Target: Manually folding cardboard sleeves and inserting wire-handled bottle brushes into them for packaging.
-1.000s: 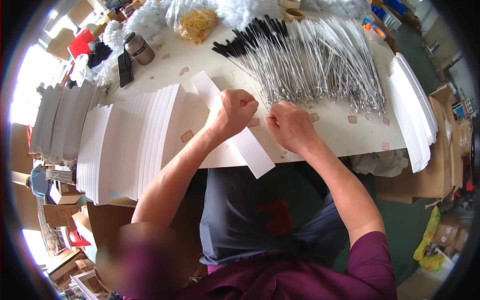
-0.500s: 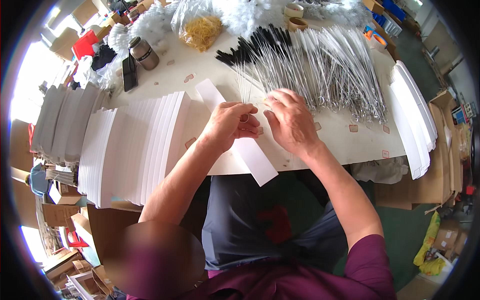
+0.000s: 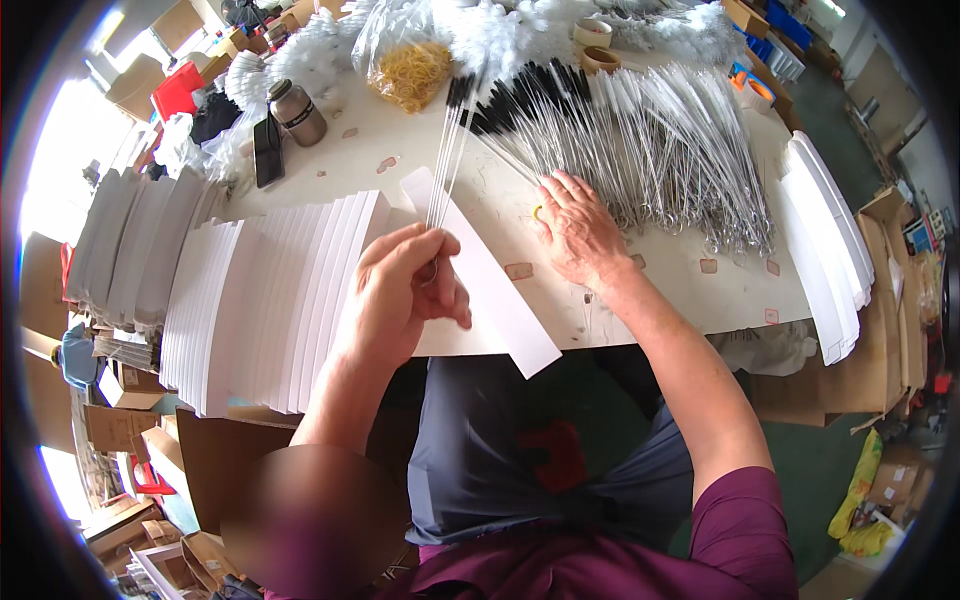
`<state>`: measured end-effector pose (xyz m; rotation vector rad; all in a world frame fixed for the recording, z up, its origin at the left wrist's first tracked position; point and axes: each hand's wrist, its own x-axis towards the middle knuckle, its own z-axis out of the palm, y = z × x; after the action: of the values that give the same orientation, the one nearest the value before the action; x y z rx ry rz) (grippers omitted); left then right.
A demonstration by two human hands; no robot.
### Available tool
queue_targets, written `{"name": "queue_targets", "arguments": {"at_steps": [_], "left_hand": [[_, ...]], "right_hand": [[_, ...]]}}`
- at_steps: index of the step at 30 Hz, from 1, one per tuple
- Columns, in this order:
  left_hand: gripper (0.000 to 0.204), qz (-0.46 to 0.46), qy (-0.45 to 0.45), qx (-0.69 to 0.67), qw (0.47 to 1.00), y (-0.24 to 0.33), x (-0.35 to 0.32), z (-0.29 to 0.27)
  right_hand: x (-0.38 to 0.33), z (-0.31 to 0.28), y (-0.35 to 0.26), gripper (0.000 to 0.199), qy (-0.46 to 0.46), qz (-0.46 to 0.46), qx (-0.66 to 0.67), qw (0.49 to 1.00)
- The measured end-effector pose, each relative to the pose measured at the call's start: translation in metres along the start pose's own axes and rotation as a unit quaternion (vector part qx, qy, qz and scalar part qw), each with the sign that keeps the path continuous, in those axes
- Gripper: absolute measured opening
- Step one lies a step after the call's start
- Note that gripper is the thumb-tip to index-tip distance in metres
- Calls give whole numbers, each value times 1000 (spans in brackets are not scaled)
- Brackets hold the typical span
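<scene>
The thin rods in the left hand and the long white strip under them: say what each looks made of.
The thin rods look like bare metal wire: silvery and glinting, with dark tips that may be plastic or bristle, too small to tell. The left hand pinches them at their lower ends. The long white strip looks like matte card or stiff paper: flat, with crisp edges and no sheen.

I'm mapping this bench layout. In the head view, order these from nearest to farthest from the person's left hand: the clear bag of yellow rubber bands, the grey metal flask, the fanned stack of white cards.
1. Fanned stack of white cards: just to the left of the left hand, nearly touching it.
2. Clear bag of yellow rubber bands: straight ahead, far across the table.
3. Grey metal flask: ahead and left; too close to call against the bag.
</scene>
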<state>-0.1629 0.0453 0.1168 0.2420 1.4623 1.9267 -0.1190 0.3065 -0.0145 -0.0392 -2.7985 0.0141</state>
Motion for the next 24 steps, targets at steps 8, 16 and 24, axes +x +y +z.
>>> {"name": "queue_targets", "arguments": {"at_steps": [8,16,24], "left_hand": [[29,-48,-155,88,983,-28,-25,9],[38,-108,-275,42,954,-78,-23,40],[38,-122,-269,23,955,-102,-37,52]], "right_hand": [[-35,-76,-38,54,-41,139,807,573],[-76,-99,-38,31,128,264,814,502],[-103,-99,-32,36,181,297,796,495]]}}
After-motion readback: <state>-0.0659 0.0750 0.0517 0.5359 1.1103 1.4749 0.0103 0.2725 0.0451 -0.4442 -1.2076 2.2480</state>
